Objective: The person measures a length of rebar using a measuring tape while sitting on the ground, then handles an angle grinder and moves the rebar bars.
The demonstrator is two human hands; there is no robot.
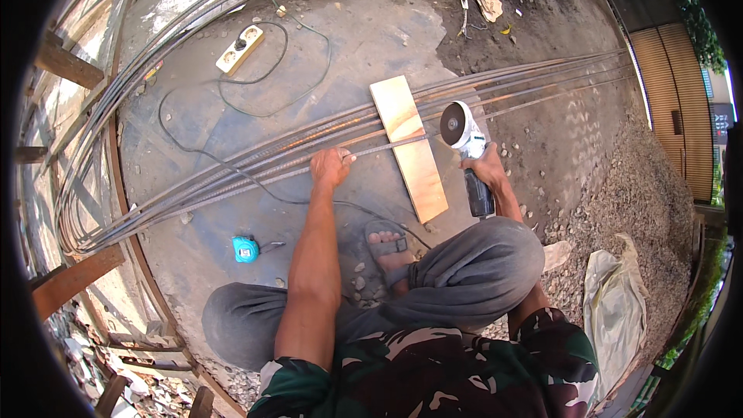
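Note:
My left hand (331,166) is closed around a steel rebar (377,149), its fingers curled over the bar. To the right of that hand, the bar lies across a wooden board (416,166) and reaches the disc of an angle grinder (472,142). My right hand (487,169) grips the grinder's body, with the dark handle end pointing toward my knee. The disc stands just right of the board; whether it touches the bar I cannot tell. More long rebars (294,138) run beside the held one, several passing beneath the board.
A power strip (240,49) lies at the far left, with a dark cable (193,149) winding toward my foot. A turquoise tape measure (245,249) is left of my forearm. Gravel (642,193) and a pale sack (613,306) are at the right. Wooden framing (124,186) borders the left.

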